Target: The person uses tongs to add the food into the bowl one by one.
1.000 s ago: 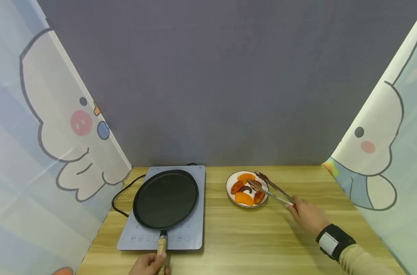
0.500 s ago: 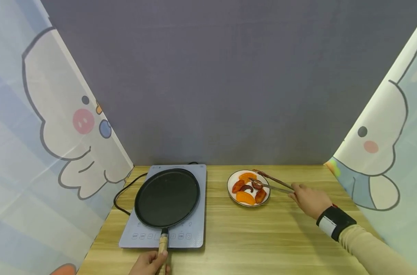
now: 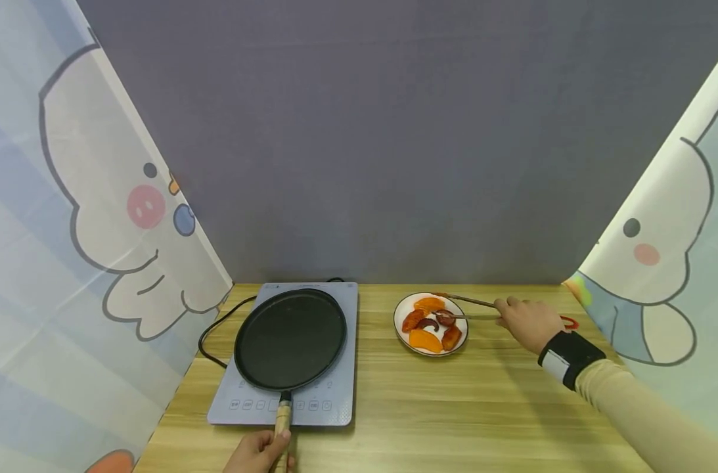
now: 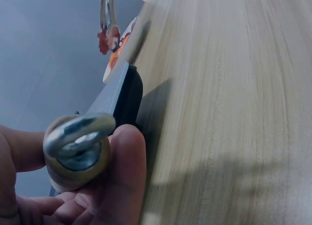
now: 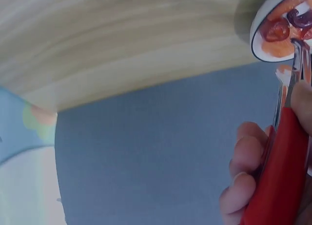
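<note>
My left hand (image 3: 257, 450) grips the wooden handle (image 3: 282, 420) of a flat black frying pan (image 3: 290, 339). In the left wrist view, the metal ring (image 4: 78, 137) at the handle's end shows between thumb and fingers. My right hand (image 3: 530, 323) holds metal tongs (image 3: 478, 318) with red grips (image 5: 279, 169), their arms spread. One tip lies over a reddish-brown round piece of food (image 3: 446, 318); the other reaches past the plate's far rim. Orange slices (image 3: 426, 340), reddish pieces (image 3: 451, 337) and a dark curled piece (image 3: 429, 324) lie on the white plate (image 3: 399, 318).
Under the pan is a pale induction cooker (image 3: 345, 394), with a black cord (image 3: 203, 341) curving off its left side. The wooden table (image 3: 429, 414) meets a grey backdrop (image 3: 394, 164). Cartoon-printed panels (image 3: 146, 276) stand on both sides.
My right hand has shifted slightly right and up, turning the tongs flatter, with one tip now over the round piece. My left hand keeps its grip on the pan handle. The view shifts slightly.
</note>
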`<state>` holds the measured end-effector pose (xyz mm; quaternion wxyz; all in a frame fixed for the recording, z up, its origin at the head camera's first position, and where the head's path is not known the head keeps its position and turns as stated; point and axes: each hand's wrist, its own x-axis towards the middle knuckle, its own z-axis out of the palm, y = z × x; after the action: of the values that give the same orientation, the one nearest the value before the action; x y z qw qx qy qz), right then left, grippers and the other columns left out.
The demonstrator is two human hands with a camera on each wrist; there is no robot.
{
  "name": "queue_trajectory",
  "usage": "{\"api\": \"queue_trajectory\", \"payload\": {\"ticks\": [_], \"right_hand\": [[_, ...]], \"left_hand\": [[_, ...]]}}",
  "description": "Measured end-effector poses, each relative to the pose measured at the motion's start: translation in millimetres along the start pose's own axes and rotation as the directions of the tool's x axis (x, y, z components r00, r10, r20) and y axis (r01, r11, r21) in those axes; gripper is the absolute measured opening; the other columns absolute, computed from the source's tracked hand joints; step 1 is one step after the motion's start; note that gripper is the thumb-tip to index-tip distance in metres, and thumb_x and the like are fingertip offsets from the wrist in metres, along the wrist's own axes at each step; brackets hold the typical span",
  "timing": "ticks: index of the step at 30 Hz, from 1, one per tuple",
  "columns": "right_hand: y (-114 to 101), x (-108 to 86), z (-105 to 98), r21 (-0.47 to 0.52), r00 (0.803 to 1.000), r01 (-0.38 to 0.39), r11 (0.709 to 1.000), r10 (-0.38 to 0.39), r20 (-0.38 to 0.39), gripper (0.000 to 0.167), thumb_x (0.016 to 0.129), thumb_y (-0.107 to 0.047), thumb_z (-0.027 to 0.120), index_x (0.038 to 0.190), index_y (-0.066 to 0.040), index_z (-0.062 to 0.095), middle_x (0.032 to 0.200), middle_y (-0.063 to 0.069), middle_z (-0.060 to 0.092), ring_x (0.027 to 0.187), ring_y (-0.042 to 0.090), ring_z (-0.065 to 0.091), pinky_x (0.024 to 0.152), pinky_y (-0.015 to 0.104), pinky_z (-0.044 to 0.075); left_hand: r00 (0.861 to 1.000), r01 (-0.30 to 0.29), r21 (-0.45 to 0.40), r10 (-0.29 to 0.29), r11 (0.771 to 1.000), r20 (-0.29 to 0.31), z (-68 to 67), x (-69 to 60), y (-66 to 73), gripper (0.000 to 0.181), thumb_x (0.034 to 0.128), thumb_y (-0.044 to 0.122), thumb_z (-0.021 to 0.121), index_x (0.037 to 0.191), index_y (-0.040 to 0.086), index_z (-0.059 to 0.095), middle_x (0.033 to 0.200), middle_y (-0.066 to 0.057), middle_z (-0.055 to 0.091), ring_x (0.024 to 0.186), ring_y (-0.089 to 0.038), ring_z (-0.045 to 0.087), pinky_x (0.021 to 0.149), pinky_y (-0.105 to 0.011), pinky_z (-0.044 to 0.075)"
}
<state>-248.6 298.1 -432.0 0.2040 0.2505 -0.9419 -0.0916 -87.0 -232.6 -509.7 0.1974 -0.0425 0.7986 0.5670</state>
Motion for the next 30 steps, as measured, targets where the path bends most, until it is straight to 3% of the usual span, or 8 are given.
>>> {"api": "queue_trajectory", "payload": {"ticks": [7, 20, 30], "right_hand": [[2.8, 18.9, -11.1, -0.033, 0.998, 0.059, 0.998, -0.06, -0.014, 0.034, 0.071, -0.022, 0.083, 0.08, -0.006, 0.054, 0.063, 0.004, 0.048, 0.051, 0.023, 0.053, 0.04, 0.038, 0.043], [-4.5, 59.7, -29.4, -0.184, 0.987, 0.161, 0.97, -0.16, 0.02, 0.027, 0.069, -0.02, 0.084, 0.079, -0.008, 0.062, 0.071, 0.006, 0.057, 0.061, 0.026, 0.059, 0.055, 0.039, 0.049], [-7.5, 79.2, -33.3, -0.248, 0.982, 0.179, 0.952, -0.157, 0.108, 0.016, 0.078, -0.015, 0.077, 0.07, -0.013, 0.063, 0.067, 0.004, 0.057, 0.057, 0.023, 0.055, 0.056, 0.038, 0.048]], "left_hand": [[0.999, 0.011, -0.07, -0.009, 0.998, 0.032, 0.8, -0.1, 2.5, 0.046, 0.0969, 0.037, 0.054, 0.085, -0.005, 0.066, 0.072, -0.006, 0.069, 0.058, -0.012, 0.059, 0.054, -0.027, 0.048], [0.999, 0.035, -0.042, -0.034, 0.999, 0.017, -1.0, 0.0, -1.2, 0.043, 0.0971, 0.038, 0.053, 0.082, -0.001, 0.067, 0.069, -0.003, 0.067, 0.05, -0.007, 0.047, 0.047, -0.024, 0.04], [0.999, 0.036, -0.047, -0.035, 0.998, 0.024, -0.9, 0.7, -1.2, 0.045, 0.0973, 0.039, 0.053, 0.082, -0.001, 0.067, 0.068, -0.003, 0.067, 0.049, -0.007, 0.048, 0.047, -0.024, 0.041]]}}
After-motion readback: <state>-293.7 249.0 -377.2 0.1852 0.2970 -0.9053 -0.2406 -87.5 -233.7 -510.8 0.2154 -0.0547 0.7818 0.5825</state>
